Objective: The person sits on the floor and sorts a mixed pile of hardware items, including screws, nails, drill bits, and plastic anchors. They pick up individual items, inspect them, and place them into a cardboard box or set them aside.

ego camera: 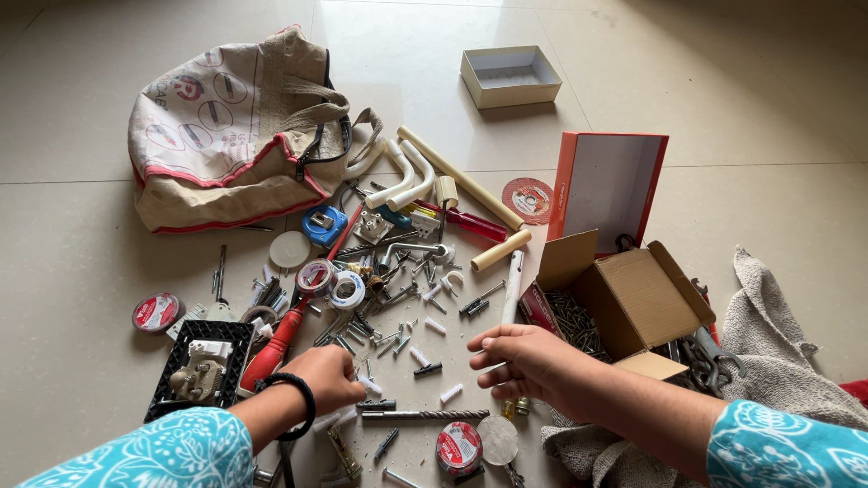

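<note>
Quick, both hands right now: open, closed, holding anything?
Left hand: closed, fingers curled down among the loose screws; contents cannot be told.
Right hand: partly curled, nothing visibly held.

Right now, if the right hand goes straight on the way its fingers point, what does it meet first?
The right hand points left, low over the floor. First in that line is probably the white wall plug beside a small black screw, then the left hand. Depth is unclear.

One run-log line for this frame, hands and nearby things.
left hand: closed over small white plugs | right hand: open, hovering above floor | beside: cardboard box of screws
</note>
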